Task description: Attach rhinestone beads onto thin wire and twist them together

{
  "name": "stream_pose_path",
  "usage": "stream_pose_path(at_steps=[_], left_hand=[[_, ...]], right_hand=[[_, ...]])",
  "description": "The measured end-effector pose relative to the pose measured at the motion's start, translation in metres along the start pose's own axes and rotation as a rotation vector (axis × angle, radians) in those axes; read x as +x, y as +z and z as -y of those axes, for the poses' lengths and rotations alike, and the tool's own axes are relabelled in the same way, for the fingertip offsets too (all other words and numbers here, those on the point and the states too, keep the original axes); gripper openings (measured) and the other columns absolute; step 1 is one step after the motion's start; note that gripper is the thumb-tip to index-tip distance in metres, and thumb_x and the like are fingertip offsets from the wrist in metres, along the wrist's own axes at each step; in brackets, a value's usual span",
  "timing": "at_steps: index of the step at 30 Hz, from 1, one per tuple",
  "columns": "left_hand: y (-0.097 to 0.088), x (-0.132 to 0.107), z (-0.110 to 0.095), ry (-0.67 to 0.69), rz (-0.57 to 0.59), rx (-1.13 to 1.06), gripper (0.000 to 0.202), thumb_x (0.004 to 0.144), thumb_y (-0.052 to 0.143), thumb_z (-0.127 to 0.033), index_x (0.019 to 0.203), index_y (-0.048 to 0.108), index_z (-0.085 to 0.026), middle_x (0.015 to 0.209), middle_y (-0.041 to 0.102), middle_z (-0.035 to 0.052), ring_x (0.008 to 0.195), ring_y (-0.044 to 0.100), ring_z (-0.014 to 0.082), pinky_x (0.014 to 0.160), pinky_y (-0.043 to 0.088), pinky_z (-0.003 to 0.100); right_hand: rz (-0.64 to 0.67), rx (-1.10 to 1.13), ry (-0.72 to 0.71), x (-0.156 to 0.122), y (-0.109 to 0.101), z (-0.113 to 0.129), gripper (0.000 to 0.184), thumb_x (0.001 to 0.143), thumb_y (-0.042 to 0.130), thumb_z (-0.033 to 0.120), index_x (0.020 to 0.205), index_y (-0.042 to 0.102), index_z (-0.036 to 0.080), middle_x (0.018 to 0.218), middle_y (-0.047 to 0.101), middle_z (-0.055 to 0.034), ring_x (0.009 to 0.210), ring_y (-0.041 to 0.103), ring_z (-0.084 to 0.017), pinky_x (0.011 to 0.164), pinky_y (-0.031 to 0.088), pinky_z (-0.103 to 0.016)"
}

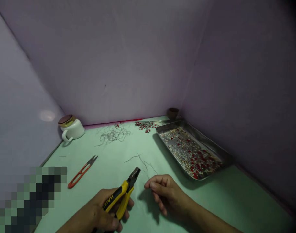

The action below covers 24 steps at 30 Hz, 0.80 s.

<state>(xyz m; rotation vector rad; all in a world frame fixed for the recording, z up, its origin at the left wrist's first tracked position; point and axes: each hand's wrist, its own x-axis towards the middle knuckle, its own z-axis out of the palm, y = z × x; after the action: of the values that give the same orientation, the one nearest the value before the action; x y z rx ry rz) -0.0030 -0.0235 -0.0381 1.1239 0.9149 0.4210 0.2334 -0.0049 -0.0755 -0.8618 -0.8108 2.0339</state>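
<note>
Right up by the camera was the left hand [106,212], fingers wrapped around a pair of combination pliers [118,196] with yellow-and-black handles, nose pointed far and a bit right. The plier jaws looked pretty much closed.

Just right of that, the right hand [167,194] had its thumb and index finger pinched together on a thin wire [139,155], other fingers loosely curled. The wire's super fine, so I can't tell exactly how it sat in the pinch, but its looped part was on the pale green tabletop [106,174], just past the plier tips.

Over on the left lay orange-handled thread snips [77,178], blades pointing far, with a lidded white mug [76,130] farther back. Far middle had a messy wire tangle [114,135], then some red-and-clear beadwork [147,126] right of it. On the right sat a metal tray [201,137] scattered with tiny beads [201,161], lots of them red, and a small brown bowl [172,113] stood near its far end.
</note>
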Motion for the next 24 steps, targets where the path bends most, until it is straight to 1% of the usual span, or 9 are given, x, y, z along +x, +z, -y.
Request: stream_pose_path(at_steps=[2,4,6,9,12,14,19,24], left_hand=[[-0.003,0.002,0.008,-0.025,-0.036,0.033,0.049,0.056,0.064,-0.015,0.105,0.061,-0.019,0.089,0.064,0.0062,0.078,0.057,0.0226,0.068,0.047,0.035],[-0.006,0.004,0.017,-0.074,-0.049,0.075,0.050,0.054,0.066,-0.014,0.104,0.061,-0.019,0.087,0.064,0.0062,0.076,0.056,0.0228,0.063,0.046,0.033],[-0.005,0.004,0.020,-0.113,-0.061,0.101,0.050,0.054,0.066,-0.014,0.103,0.061,-0.018,0.085,0.064,0.0059,0.074,0.056,0.0221,0.060,0.045,0.032],[0.001,-0.001,0.012,-0.109,-0.113,0.094,0.046,0.060,0.064,-0.016,0.106,0.060,-0.019,0.090,0.063,0.0062,0.076,0.056,0.0214,0.062,0.044,0.031],[0.009,-0.006,-0.003,-0.112,-0.097,0.105,0.045,0.061,0.062,-0.015,0.106,0.059,-0.019,0.092,0.062,0.0062,0.075,0.056,0.0201,0.063,0.043,0.030],[0.012,-0.007,-0.009,-0.110,-0.090,0.125,0.043,0.061,0.061,-0.014,0.104,0.059,-0.018,0.091,0.062,0.0060,0.074,0.056,0.0192,0.063,0.042,0.030],[0.014,-0.004,-0.010,-0.130,-0.105,0.175,0.044,0.059,0.057,-0.012,0.103,0.058,-0.018,0.089,0.061,0.0046,0.070,0.053,0.0170,0.060,0.041,0.029],[0.018,-0.004,-0.015,-0.177,-0.124,0.245,0.045,0.057,0.053,-0.011,0.101,0.057,-0.020,0.091,0.060,0.0028,0.075,0.051,0.0171,0.061,0.039,0.028]], right_hand=[[-0.006,0.001,0.006,0.000,0.000,0.000,0.034,0.062,0.075,0.040,0.076,0.067,0.009,0.041,0.055,0.0044,0.025,0.043,-0.004,0.023,0.030,-0.012],[-0.006,0.004,0.015,-0.001,0.001,-0.001,0.035,0.062,0.076,0.039,0.077,0.067,0.009,0.041,0.056,0.0037,0.026,0.045,-0.005,0.022,0.032,-0.012],[0.008,0.010,0.022,-0.001,0.001,-0.001,0.035,0.061,0.076,0.038,0.077,0.067,0.008,0.041,0.056,0.0033,0.026,0.046,-0.006,0.022,0.033,-0.013],[0.049,0.031,0.042,0.000,0.000,-0.001,0.034,0.062,0.075,0.038,0.077,0.067,0.008,0.041,0.056,0.0035,0.026,0.046,-0.006,0.023,0.035,-0.013],[0.085,0.048,0.044,0.000,-0.002,-0.001,0.034,0.064,0.074,0.038,0.077,0.067,0.008,0.041,0.057,0.0036,0.026,0.046,-0.006,0.022,0.035,-0.013],[0.091,0.049,0.032,0.001,-0.002,-0.001,0.033,0.064,0.074,0.038,0.077,0.067,0.008,0.041,0.057,0.0034,0.026,0.046,-0.006,0.022,0.034,-0.012],[0.065,0.042,0.037,0.000,-0.001,-0.001,0.033,0.064,0.075,0.037,0.078,0.067,0.007,0.041,0.057,0.0033,0.026,0.047,-0.006,0.022,0.036,-0.012],[0.070,0.020,0.042,-0.001,-0.001,-0.001,0.033,0.065,0.074,0.037,0.079,0.066,0.008,0.041,0.057,0.0038,0.027,0.047,-0.005,0.023,0.035,-0.012]])
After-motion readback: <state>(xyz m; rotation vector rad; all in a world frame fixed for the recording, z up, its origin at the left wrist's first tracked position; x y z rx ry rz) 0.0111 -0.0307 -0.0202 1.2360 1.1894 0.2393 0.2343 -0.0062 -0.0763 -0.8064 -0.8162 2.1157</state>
